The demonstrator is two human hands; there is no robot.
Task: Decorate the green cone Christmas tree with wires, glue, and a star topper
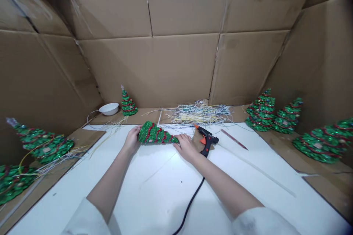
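Observation:
A small green Christmas tree (157, 134) with red garland lies on its side between my hands, its tip pointing right. My left hand (132, 138) is closed around the wide base end. At the narrow tip, my right hand (187, 147) grips with its fingers. Just right of that hand a black and orange glue gun (207, 139) rests on a brown scrap, a long translucent glue stick (256, 169) running from its rear. Its black cord (190, 205) passes under my right forearm.
Behind lies a pile of thin wires (204, 114). A white bowl (109, 109) and an upright tree (128, 103) stand back left. More trees (260, 112) line the right side, others (45, 145) the left. A dark red pencil-like stick (234, 139) lies right. Cardboard walls (182, 66) enclose the table.

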